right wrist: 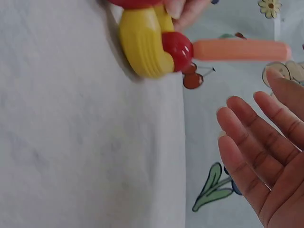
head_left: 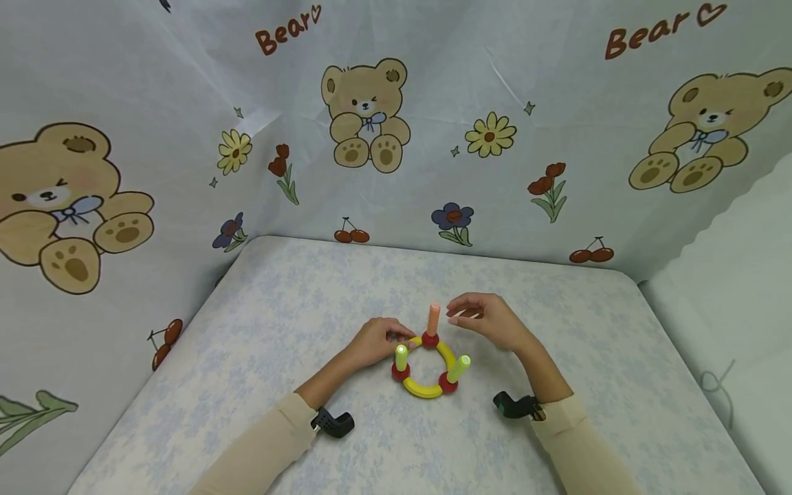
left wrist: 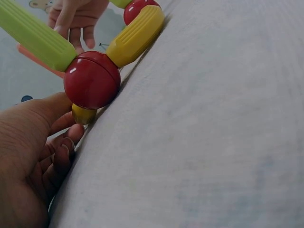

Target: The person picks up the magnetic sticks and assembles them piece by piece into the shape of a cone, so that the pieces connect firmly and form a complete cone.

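Observation:
On the table lies a toy ring of yellow curved pieces joined by red balls. Two light green rods and one orange rod stand up from the balls. My left hand pinches the yellow piece at the ring's back left; in the left wrist view, a red ball partly hides that grip. Just right of the orange rod is my right hand, holding nothing. The right wrist view shows its fingers spread and apart from the orange rod.
A pale cloth with a faint blue pattern covers the table. Behind and to the left hangs a curtain printed with bears, flowers and cherries. Each wrist wears a black camera, one at the left and one at the right.

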Available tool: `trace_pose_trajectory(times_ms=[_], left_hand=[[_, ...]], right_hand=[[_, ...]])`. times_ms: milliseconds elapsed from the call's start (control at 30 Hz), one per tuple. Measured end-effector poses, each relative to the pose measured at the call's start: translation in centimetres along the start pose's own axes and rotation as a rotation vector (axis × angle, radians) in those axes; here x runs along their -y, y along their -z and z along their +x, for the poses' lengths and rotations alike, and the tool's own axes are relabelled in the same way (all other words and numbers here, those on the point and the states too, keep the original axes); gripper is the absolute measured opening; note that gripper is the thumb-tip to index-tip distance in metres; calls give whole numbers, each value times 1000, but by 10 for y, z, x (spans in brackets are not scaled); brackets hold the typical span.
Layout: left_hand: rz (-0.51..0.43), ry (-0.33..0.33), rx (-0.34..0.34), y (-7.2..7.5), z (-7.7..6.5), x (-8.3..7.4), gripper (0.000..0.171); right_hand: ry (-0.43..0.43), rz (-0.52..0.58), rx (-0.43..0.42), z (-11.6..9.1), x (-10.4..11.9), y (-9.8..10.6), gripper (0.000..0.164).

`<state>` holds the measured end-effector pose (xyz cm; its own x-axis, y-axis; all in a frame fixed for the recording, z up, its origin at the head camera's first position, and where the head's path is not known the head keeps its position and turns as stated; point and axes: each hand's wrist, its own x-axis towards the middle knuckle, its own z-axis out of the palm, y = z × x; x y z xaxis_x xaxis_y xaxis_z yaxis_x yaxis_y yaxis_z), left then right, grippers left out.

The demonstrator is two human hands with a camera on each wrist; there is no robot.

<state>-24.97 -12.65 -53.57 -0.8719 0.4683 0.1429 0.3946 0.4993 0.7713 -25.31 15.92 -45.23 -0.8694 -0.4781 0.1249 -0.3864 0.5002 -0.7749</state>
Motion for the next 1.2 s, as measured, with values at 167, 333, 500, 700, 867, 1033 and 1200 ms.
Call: trace_pose_trajectory(times_ms=[167, 333, 500, 700, 867, 1033, 1200], left_hand=[[-6, 8, -6, 0, -1, 0, 16], [-10, 12, -7, 1, -1, -2, 16], [-4, 4, -9, 0, 0, 0, 15], [9, 11, -10, 0, 0, 0, 15], [13, 14, -7, 0, -1, -1, 16], [14, 11, -5, 0, -1, -1, 17], [-31, 14, -10, 0, -1, -1, 16]], right_hand=[[-16, -20, 18, -4, -8, 19, 27], [-50, -10, 53, -10, -17, 37, 26], [-94, -20, 78, -15, -30, 51, 29], [-130, -17, 102, -24, -42, 62, 29], [-158, -44, 142, -31, -48, 72, 28], [-169, -48, 211, -39, -55, 81, 34], [-185, -28, 282, -41, -66, 84, 34]])
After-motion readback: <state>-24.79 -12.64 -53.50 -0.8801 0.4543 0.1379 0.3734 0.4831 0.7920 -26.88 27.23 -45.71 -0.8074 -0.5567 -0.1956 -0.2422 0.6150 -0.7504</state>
